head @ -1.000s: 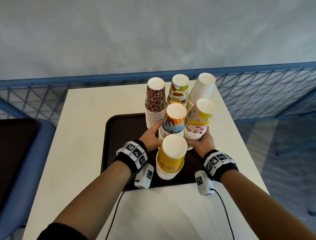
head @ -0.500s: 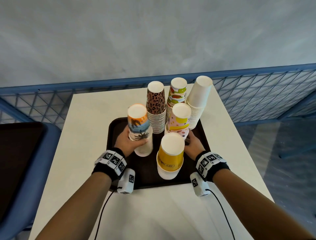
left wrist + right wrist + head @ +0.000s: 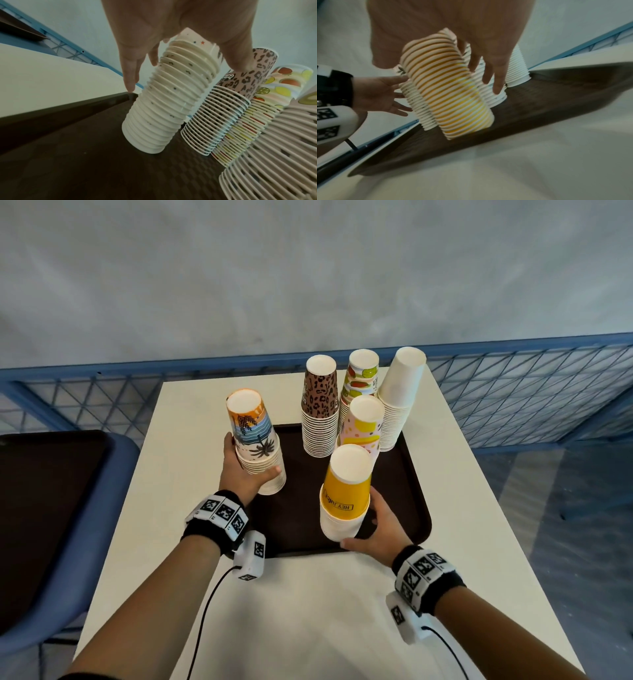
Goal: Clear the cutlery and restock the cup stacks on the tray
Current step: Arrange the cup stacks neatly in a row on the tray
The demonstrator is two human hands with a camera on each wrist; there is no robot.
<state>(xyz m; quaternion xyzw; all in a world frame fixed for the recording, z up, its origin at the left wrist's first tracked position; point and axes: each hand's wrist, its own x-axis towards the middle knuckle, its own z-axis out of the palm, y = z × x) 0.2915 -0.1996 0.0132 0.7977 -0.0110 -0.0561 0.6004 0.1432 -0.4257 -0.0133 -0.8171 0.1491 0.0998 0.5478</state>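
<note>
The left hand [image 3: 244, 474] wraps thumb and fingers round the ribbed lower rims of the palm-print cup stack [image 3: 256, 440], standing on the dark textured tray's [image 3: 409, 508] near-left part; the right hand [image 3: 380, 525] cups the base of the yellow cup stack [image 3: 344, 494], fingers loosely around it. Beyond them stand the leopard-print stack [image 3: 318, 412], fruit-print stack [image 3: 361, 378], dotted stack [image 3: 363, 422] and plain white stack [image 3: 399, 398]. Nested paper cups are probably light, crushable and top-heavy, so hold low on the rims.

Six cup stacks [image 3: 320, 419], one tray [image 3: 416, 508]
</note>
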